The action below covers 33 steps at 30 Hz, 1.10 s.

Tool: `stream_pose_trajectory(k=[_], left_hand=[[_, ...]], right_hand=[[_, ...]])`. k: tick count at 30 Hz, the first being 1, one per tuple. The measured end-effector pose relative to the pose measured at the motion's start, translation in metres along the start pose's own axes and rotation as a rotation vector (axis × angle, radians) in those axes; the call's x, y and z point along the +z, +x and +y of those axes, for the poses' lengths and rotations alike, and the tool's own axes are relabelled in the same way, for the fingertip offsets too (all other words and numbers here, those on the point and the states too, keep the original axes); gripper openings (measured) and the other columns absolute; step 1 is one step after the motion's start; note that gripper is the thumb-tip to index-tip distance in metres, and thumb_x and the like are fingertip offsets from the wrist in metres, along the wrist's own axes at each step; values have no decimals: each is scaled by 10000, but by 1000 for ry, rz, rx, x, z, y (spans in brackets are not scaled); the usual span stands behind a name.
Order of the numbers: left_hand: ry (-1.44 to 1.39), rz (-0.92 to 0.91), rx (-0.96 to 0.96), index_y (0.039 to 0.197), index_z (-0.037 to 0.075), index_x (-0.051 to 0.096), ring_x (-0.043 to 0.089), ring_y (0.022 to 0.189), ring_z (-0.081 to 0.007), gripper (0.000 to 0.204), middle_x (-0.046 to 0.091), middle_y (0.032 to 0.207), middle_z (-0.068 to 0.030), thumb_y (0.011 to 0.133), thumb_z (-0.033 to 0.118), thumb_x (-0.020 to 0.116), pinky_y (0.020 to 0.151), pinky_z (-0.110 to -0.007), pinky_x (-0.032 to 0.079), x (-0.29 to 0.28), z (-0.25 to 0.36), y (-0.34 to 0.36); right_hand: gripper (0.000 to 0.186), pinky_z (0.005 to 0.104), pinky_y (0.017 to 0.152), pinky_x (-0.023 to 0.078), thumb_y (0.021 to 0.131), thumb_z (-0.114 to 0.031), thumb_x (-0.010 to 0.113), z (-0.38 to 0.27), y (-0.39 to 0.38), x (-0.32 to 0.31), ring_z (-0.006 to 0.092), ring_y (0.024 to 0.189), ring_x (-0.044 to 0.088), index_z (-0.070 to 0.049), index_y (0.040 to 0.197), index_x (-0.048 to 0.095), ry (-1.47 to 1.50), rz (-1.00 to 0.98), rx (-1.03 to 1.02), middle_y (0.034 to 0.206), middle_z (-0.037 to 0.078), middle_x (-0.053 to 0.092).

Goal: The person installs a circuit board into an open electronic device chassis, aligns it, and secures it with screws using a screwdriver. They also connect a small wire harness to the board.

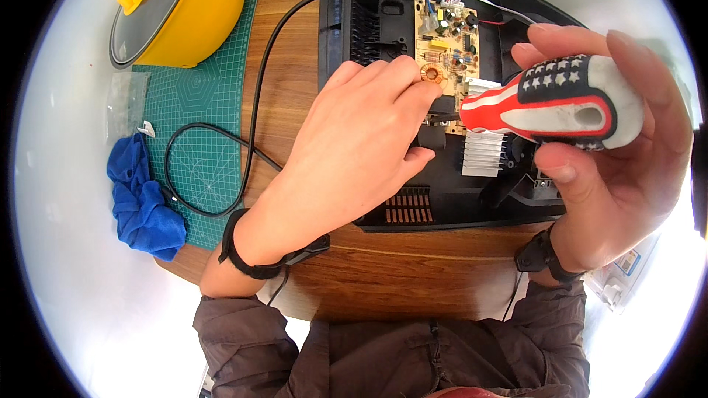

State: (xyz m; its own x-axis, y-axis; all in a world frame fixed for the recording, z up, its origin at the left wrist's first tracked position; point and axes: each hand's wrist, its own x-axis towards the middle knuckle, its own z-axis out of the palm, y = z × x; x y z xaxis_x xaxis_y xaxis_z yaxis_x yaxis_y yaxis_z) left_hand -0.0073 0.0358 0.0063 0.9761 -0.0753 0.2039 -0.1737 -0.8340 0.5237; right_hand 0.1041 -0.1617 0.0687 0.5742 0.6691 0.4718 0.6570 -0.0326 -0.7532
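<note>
My right hand (627, 147) grips a screwdriver (553, 107) with a thick red, white and black star-patterned handle. Its shaft points left, to the lower part of a tan circuit board (450, 55), and the tip is hidden. Over the board's left edge, my left hand (369, 121) has its fingers curled down beside a copper-wound ring coil (432, 74); what they hold, if anything, is hidden. The board sits in the open black housing (413, 169) of an appliance. A finned silver heat sink (483, 155) stands below the screwdriver.
A black power cord (254, 103) runs from the housing and loops over a green cutting mat (195, 96). At the far left stand a yellow pot (203, 15) with a glass lid and, nearer, a crumpled blue cloth (144, 203). The wooden table (391, 269) lies underneath.
</note>
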Motion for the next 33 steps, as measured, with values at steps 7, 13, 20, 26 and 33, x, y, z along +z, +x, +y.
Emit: stream_pose_trajectory(k=[7, 13, 20, 26, 33], left_hand=[[23, 20, 7, 1214, 56, 656, 609, 998, -283, 569, 598, 1077, -74, 705, 169, 885, 880, -389, 445, 2, 2, 2], [45, 20, -19, 1218, 68, 678, 613, 964, -271, 556, 606, 1048, -62, 716, 187, 884, 869, -386, 447, 3, 8, 4], [57, -25, -60, 1229, 84, 688, 619, 941, -238, 551, 610, 1030, -45, 725, 191, 883, 863, -366, 436, 1, 10, 6], [95, -49, -50, 1251, 81, 667, 622, 966, -245, 578, 605, 1046, -52, 728, 190, 886, 894, -377, 435, 1, 15, 8], [71, -91, -108, 1273, 68, 659, 596, 990, -289, 468, 611, 1026, -73, 837, 149, 809, 919, -386, 432, -5, 27, 9]], right_hand=[[561, 532, 1003, 596, 1056, -362, 596, 13, -6, -51, 474, 1273, 627, 69, 1411, 543, 135, 278, -80, 1399, 368, 569], [547, 507, 986, 593, 1041, -340, 617, 20, -15, -62, 442, 1238, 634, 60, 1408, 550, 82, 450, -83, 1366, 344, 587], [533, 478, 966, 590, 1024, -314, 643, 20, -18, -80, 405, 1197, 643, 50, 1404, 558, 43, 549, -89, 1328, 316, 608], [524, 452, 949, 588, 1009, -292, 664, 16, -26, -97, 373, 1162, 650, 41, 1401, 565, 6, 618, -93, 1296, 292, 626], [516, 423, 929, 585, 992, -267, 690, 10, -43, -122, 336, 1121, 659, 31, 1397, 573, -34, 705, -93, 1258, 263, 646]])
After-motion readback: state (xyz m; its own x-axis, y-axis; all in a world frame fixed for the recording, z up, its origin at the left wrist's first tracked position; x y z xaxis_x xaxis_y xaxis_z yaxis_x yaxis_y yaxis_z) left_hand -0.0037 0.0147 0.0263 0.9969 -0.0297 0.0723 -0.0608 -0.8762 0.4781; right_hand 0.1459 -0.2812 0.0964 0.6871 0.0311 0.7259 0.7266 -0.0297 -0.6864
